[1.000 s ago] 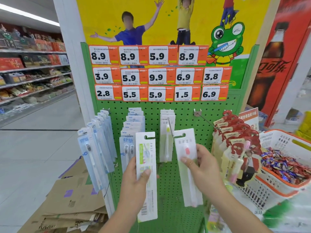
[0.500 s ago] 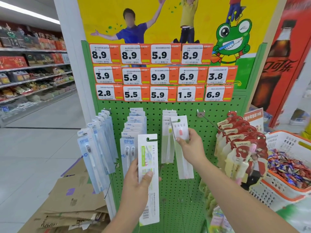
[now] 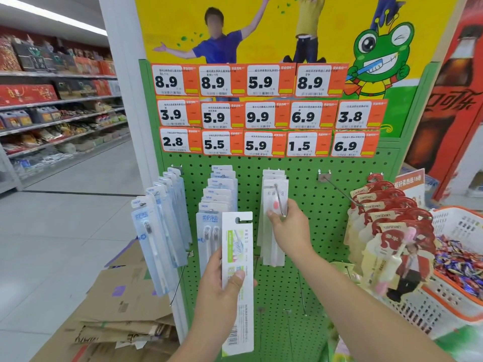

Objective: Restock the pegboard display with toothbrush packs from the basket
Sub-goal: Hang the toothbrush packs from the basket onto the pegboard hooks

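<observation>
Fingers (image 3: 281,214) of the right hand (image 3: 288,227) are curled round the upper part of a white toothbrush pack with a pink brush (image 3: 274,220), pinching it against the front of the middle row. That pack hangs upright on the metal hook (image 3: 279,199), whose upturned tip shows just above the knuckles. The left hand (image 3: 222,291) pinches a second toothbrush pack (image 3: 237,257), white with green print, thumb on its front face and the other fingers behind; this pack stands upright, apart from the pegboard (image 3: 308,184), its hang slot level with the right hand.

Left of the middle row hang two rows of blue packs (image 3: 162,231). To the right, a bare hook (image 3: 337,190) projects from the board, then a row of red-topped packs (image 3: 386,218). A white and orange basket (image 3: 460,270) holding wrapped sweets stands at far right. Orange price tags (image 3: 261,113) line the board's top. Flattened cardboard (image 3: 117,309) lies on the floor at lower left.
</observation>
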